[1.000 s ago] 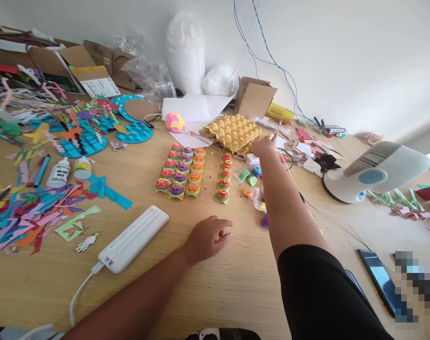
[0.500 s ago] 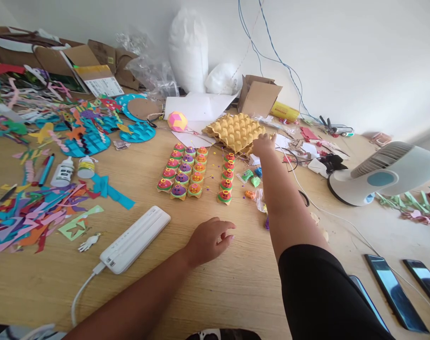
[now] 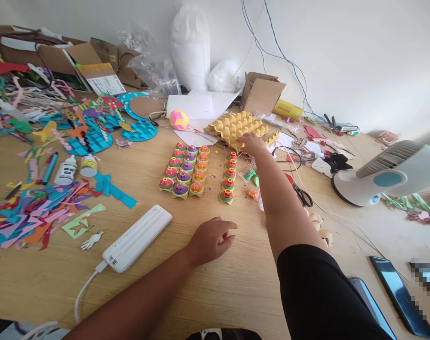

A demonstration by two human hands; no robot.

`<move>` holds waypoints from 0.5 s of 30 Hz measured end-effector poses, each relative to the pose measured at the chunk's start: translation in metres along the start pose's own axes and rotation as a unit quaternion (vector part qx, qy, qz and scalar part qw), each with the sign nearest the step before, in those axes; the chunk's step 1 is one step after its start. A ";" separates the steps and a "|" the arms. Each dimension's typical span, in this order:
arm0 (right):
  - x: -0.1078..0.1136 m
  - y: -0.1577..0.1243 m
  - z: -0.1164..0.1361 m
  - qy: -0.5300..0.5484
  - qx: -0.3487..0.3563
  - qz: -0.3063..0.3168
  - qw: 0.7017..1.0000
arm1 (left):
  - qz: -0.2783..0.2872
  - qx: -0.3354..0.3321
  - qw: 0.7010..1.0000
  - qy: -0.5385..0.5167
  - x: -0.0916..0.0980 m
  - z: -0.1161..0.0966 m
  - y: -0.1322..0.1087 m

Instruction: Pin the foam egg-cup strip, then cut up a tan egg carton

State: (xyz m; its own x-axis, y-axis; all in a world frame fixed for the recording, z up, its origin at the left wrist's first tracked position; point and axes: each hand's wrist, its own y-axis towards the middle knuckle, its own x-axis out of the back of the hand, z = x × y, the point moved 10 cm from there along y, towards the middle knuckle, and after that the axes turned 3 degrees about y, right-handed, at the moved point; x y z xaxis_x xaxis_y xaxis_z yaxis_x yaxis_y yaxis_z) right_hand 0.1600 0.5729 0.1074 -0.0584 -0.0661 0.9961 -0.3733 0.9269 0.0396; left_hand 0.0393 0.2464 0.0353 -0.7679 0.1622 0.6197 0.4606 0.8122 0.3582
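Right hand [image 3: 253, 145] outstretched at yellow tray [image 3: 232, 126], grip unclear; left hand [image 3: 208, 240] curled, thumb apart.

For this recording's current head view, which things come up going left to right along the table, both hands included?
White glue bottle, bottle with yellow label, white power bank, left hand, right hand, yellow package, white fan.

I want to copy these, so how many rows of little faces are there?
4: the pink row, purple row and orange row stand together; the red row stands apart, to their right.
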 end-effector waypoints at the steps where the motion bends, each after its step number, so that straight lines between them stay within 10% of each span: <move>1: -0.001 0.001 0.001 0.001 0.003 0.007 1.000 | 0.002 0.001 1.000 0.000 0.000 0.000 0.000; 15: 0.023 0.004 -0.028 0.058 -0.058 -0.042 0.996 | 0.001 -0.003 1.000 0.000 0.001 -0.001 0.000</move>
State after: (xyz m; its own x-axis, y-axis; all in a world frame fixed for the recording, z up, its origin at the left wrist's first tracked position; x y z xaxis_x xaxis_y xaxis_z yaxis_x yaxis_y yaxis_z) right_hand 0.1829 0.5855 0.1330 0.0776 -0.1078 0.9911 -0.2627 0.9568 0.1246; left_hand 0.0389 0.2464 0.0367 -0.7673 0.1642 0.6199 0.4644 0.8088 0.3607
